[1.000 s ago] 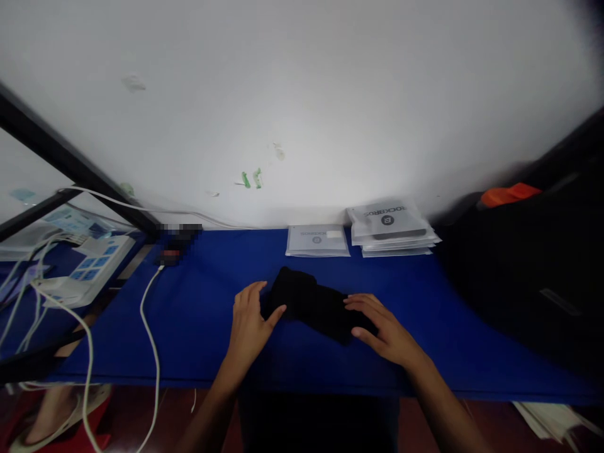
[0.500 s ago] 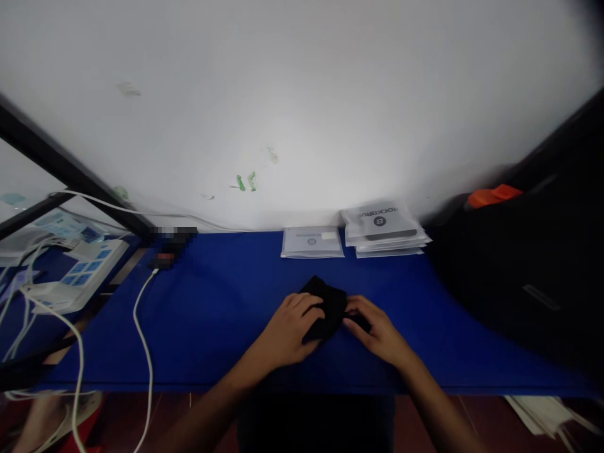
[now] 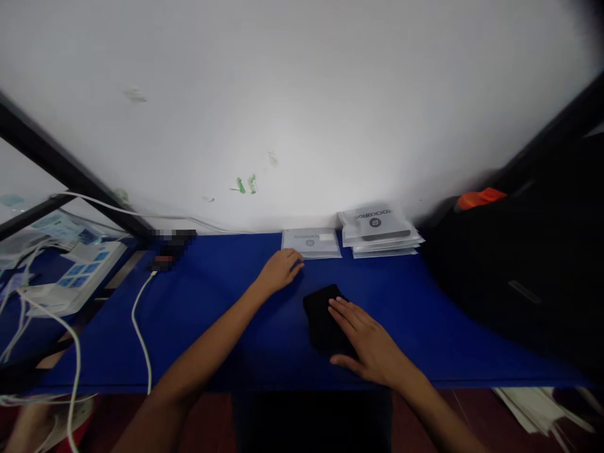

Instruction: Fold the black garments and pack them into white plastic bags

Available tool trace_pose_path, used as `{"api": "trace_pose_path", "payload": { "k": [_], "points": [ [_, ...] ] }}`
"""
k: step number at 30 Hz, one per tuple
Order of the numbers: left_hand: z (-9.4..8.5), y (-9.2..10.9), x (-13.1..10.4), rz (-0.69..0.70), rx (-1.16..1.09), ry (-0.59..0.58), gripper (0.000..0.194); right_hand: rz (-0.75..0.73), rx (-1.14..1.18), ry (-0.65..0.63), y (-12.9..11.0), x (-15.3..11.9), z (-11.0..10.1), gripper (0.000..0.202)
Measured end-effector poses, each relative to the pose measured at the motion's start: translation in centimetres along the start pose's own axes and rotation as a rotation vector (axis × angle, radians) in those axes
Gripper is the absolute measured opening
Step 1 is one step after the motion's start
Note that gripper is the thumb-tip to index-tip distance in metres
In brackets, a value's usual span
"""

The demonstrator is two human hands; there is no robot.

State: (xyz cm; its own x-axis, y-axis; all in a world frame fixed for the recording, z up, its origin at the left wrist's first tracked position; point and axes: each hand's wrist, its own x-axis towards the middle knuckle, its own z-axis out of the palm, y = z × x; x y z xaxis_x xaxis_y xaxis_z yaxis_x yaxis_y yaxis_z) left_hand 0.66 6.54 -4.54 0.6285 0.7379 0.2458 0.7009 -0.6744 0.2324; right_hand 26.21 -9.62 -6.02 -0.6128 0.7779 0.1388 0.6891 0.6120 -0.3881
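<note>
A folded black cloth (image 3: 323,318) lies on the blue table near its front middle. My right hand (image 3: 365,340) rests flat over the cloth's right part, fingers stretched out. Farther back and to the left, my left hand (image 3: 279,270) is at the lower left corner of a single frosted plastic pouch (image 3: 311,244), its fingers slightly bent and apart. Whether the fingertips touch the pouch I cannot tell. Right of that pouch is a stack of similar pouches (image 3: 381,229) with dark lettering, against the white wall.
A large black bag (image 3: 528,264) with an orange item (image 3: 481,198) on top fills the right side. At left are a dark pixelated item with a white cable (image 3: 141,340) and a white power strip (image 3: 82,277).
My left hand has let go of the black cloth and moved back and left to the single pouch. My right hand has flattened onto the cloth, which now lies smoother.
</note>
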Motion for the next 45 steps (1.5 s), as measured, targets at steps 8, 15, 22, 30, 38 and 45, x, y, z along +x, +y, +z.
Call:
{"api": "trace_pose_path", "payload": {
  "k": [8, 15, 22, 30, 38, 45],
  "points": [
    [0.7, -4.0, 2.3, 0.014, 0.154, -0.122, 0.017, 0.060, 0.007, -0.049, -1.6, -5.4, 0.8, 0.070],
    [0.5, -3.5, 1.9, 0.096, 0.228, -0.172, 0.025, 0.040, 0.146, -0.108, -1.5, -6.1, -1.9, 0.046],
    [-1.2, -0.3, -0.7, 0.160, 0.225, -0.122, 0.025, 0.116, 0.276, 0.011, 0.2, -3.8, -4.3, 0.049],
    [-2.3, 6.0, -4.1, 0.219, -0.174, 0.137, 0.046, -0.298, 0.163, 0.326, 2.1, 3.0, -2.7, 0.025],
    [-0.6, 7.9, -5.7, 0.158, -0.016, -0.035, 0.061, 0.211, -0.347, 0.038, 0.9, 6.3, 0.4, 0.055],
    [0.3, 9.6, -5.4, 0.066, 0.105, -0.183, 0.079, 0.299, -0.423, 0.071, 0.6, 8.7, 1.5, 0.037]
  ]
}}
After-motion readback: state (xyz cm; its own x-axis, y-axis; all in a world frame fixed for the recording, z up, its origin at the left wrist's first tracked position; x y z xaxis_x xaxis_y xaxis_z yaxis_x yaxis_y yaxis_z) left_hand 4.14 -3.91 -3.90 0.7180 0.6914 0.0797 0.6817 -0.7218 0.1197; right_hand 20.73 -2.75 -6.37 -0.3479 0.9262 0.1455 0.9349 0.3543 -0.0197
